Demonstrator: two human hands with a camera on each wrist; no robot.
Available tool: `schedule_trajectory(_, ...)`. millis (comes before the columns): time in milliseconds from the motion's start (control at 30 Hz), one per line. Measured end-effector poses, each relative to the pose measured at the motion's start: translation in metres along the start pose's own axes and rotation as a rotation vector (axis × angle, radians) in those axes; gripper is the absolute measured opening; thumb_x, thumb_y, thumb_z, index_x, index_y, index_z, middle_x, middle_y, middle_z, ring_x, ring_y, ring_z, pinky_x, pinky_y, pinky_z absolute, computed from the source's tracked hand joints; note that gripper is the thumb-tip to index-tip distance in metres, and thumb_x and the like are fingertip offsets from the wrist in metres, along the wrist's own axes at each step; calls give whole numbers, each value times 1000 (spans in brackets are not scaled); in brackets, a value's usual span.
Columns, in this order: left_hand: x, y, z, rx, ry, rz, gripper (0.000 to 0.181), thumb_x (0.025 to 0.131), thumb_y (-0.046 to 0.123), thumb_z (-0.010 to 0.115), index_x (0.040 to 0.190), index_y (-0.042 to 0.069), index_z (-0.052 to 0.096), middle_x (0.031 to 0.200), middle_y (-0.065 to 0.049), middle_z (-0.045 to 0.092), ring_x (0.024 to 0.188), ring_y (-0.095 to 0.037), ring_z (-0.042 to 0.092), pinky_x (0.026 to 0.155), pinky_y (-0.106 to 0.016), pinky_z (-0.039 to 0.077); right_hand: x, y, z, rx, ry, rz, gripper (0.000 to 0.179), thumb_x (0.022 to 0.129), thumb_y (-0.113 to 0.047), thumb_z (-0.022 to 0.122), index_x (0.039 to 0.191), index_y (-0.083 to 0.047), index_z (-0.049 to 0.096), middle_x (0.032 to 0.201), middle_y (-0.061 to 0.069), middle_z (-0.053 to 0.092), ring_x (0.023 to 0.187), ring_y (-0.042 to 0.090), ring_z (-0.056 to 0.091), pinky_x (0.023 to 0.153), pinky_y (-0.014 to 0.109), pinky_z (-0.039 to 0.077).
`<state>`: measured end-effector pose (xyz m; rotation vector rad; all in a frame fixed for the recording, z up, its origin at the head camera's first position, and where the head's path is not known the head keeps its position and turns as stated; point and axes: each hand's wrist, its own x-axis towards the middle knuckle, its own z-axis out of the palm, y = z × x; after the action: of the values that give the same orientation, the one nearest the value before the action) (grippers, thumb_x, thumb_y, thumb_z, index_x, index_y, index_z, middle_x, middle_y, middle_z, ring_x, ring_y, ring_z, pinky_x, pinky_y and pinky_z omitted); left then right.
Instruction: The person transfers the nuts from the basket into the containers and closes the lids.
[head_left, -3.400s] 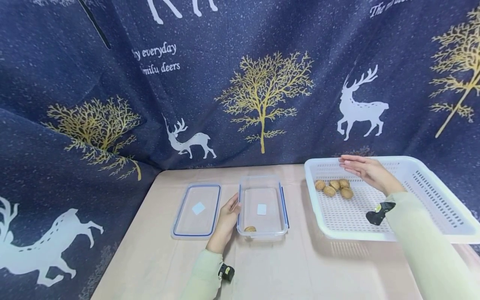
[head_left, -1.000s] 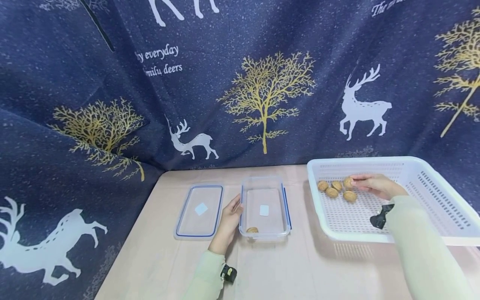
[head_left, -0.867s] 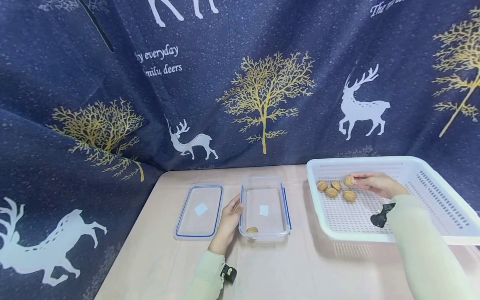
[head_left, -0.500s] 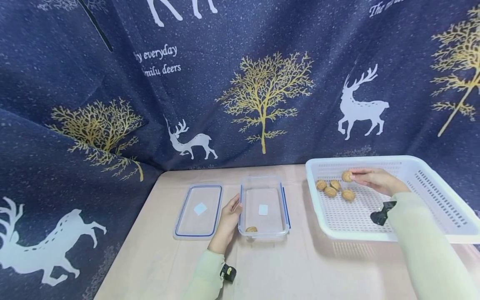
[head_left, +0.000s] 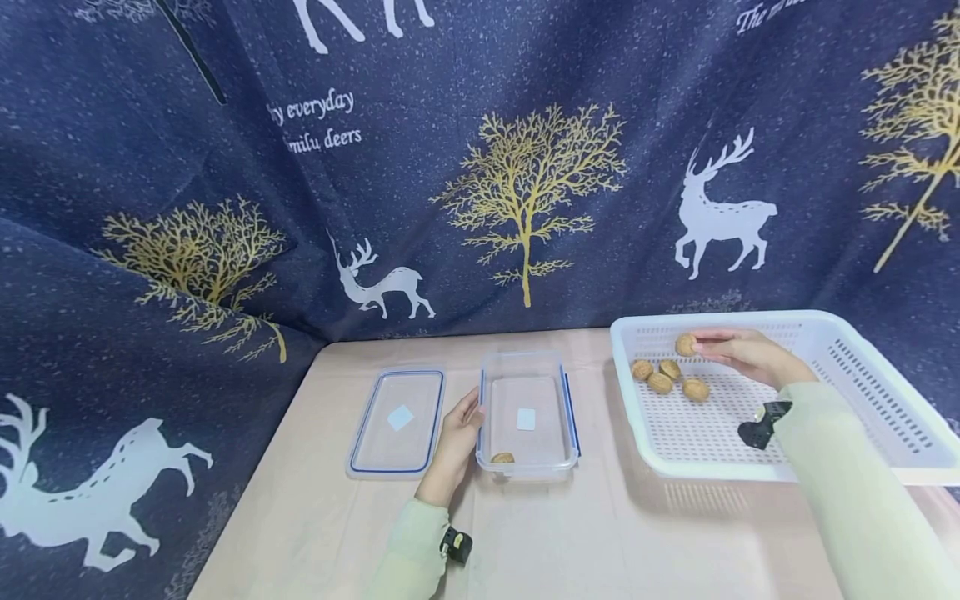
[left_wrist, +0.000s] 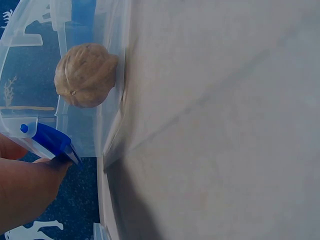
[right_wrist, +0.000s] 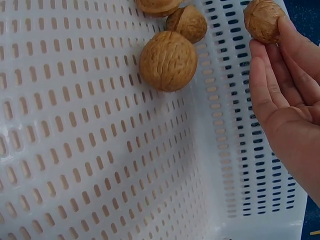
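Walnut (head_left: 686, 344) is what I have in the right hand (head_left: 742, 354), pinched between thumb and fingertips above the basket (head_left: 712, 472), where four nuts (head_left: 695, 390) lie toward the left. With the left hand (head_left: 454, 440) I touch the left side of the box (head_left: 540, 442), fingers slightly bent, though I can't tell if they grip; one nut (head_left: 502, 457) sits inside its near end, the lid (head_left: 392, 446) beside it, left.
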<state>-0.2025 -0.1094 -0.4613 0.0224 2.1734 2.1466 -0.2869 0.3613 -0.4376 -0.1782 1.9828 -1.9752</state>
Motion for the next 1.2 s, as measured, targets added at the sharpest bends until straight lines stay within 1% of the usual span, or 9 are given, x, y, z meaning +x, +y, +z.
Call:
schedule_trajectory(200,0,0,0,-2,0,-4,48,100,2,43,144,-10,29,150,-30,28,140,-42,25,117,-47,23,2,-6,6,-44,26,15,25,94,-2,57,112,-17,67,99,-12,70,95,1,65,90,19,52)
schedule_trajectory(300,0,0,-1,-2,-5,-1,48,100,2,42,144,-11,29,150,-30,28,140,-42,25,117,-47,23,3,-9,9,-54,37,8,25,95,-2,57,108,-21,68,99,-13,70,94,0,64,92,19,52)
schedule_trajectory(433,-1,-1,-1,-2,-11,0,48,100,2,42,144,-11,29,150,-30,27,140,-42,24,117,-47,23,5,-14,14,-20,50,-4,26,94,-1,58,101,-24,69,98,-12,70,94,0,63,93,20,51)
schedule_trajectory(633,-1,-2,-2,-4,-15,-2,49,100,3,43,145,-10,28,150,-30,26,141,-42,24,117,-47,22,7,-24,21,-32,62,13,23,94,-5,59,103,-26,65,100,-16,67,97,-2,61,101,22,46)
schedule_trajectory(833,-2,-1,-1,-5,-15,0,49,100,2,43,145,-10,29,150,-30,26,140,-42,24,117,-47,23,11,-33,29,-20,87,36,24,93,-9,63,100,-31,67,101,-18,66,98,-3,61,110,28,37)
schedule_trajectory(933,-2,0,-1,-1,-14,0,48,100,2,43,145,-10,29,150,-30,26,140,-42,24,117,-47,23,13,-38,34,-28,92,31,23,93,-11,64,109,-27,64,103,-21,65,99,-5,60,114,32,31)
schedule_trajectory(1033,0,-1,-2,5,-12,-1,48,100,2,42,144,-11,29,150,-30,26,140,-42,24,117,-47,23,15,-42,39,-44,97,28,30,92,-15,65,121,-21,58,103,-23,64,99,-7,59,116,33,29)
schedule_trajectory(1100,2,-4,-2,2,-9,0,48,100,1,42,144,-11,29,150,-30,26,140,-42,24,117,-47,23,16,-46,44,-35,94,13,34,92,-15,66,124,-18,55,103,-21,64,100,-6,59,115,32,30)
schedule_trajectory(1200,8,-14,-3,-9,-4,5,48,100,2,43,144,-11,29,150,-30,26,140,-42,24,117,-48,23,17,-51,52,-9,93,-12,30,92,-13,66,121,-18,58,104,-19,66,101,-5,59,111,26,36)
